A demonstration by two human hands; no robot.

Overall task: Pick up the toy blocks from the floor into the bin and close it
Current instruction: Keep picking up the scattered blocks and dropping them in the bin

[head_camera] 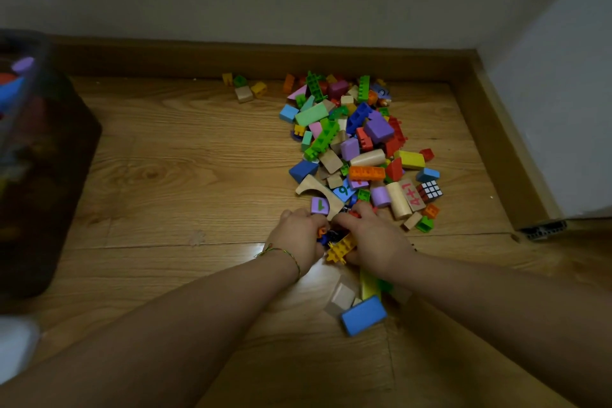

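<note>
Both forearms reach out low over the wooden floor [182, 175], wrists close together. We've got the left hand [299, 235], thread bracelet [284, 253] at its wrist, and the right hand [374, 242] cupped toward each other, fingers curled in around a clutch of small blocks [326, 235]. A yellow studded block [341, 247] pokes out between the palms; which hand bears it, we can't quite say. The main pile of blocks [351, 142] lies just beyond the fingertips, running to the skirting. A blue block [363, 315] sits under the right wrist. The bin [20, 109], blurred, stands well off left.
</note>
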